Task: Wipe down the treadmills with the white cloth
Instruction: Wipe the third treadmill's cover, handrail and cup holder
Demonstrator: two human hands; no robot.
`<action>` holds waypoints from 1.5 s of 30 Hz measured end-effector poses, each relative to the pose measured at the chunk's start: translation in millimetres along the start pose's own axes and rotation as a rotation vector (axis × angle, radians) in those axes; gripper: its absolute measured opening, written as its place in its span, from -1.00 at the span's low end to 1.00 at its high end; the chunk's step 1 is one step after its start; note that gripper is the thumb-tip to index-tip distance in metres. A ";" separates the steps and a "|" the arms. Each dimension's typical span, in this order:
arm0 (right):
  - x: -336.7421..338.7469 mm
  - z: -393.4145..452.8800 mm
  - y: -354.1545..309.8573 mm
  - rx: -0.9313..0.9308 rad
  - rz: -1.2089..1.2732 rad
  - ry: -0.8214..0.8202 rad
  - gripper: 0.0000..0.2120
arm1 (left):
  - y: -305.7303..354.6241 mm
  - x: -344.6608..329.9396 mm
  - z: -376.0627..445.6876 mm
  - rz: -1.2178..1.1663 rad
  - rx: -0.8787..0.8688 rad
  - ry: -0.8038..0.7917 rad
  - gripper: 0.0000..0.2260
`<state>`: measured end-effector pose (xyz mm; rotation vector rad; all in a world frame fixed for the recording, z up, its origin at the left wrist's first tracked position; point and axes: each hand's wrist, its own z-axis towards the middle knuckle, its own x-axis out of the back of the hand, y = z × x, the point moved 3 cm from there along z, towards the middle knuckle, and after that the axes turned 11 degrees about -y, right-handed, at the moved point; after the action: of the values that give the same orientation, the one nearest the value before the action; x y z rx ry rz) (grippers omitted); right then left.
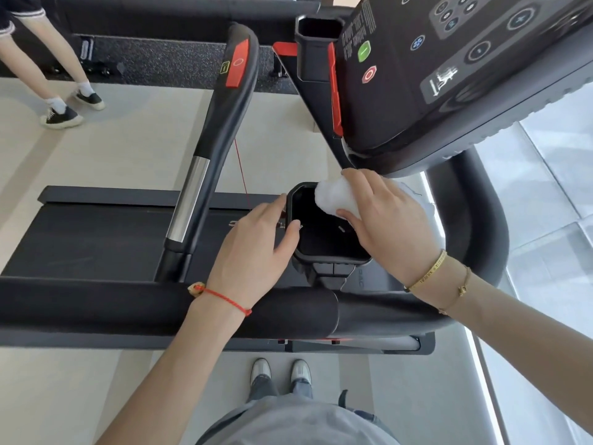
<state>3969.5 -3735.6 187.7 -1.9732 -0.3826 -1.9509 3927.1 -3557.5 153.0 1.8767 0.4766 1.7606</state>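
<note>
My right hand (385,216) grips the white cloth (337,197) at the cup holder's (324,248) one o'clock rim, while my left hand (256,242) rests flat-fingered on its nine o'clock edge. I should keep that side braced and drag the cloth round the whole rim before dipping inside.

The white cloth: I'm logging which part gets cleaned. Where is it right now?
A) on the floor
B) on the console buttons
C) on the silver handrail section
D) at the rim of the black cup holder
D: the right hand holds the white cloth over the rim of the black cup holder.
</note>
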 end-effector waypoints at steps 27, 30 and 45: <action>-14.0 57.9 4.3 0.386 0.177 -0.255 -0.50 | 2.6 2.2 0.0 -0.053 -0.011 0.020 -0.62; -11.5 47.8 11.8 0.350 0.171 -0.232 -0.49 | 3.3 2.5 0.1 -0.059 -0.013 0.012 -0.56; -9.8 18.8 8.1 0.264 0.213 -0.179 -0.36 | 1.4 4.3 0.2 -0.073 -0.036 -0.012 -0.62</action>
<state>3989.8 -3734.6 177.5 -1.9330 -0.4308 -1.5166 3927.5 -3556.2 157.3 1.8212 0.4995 1.6986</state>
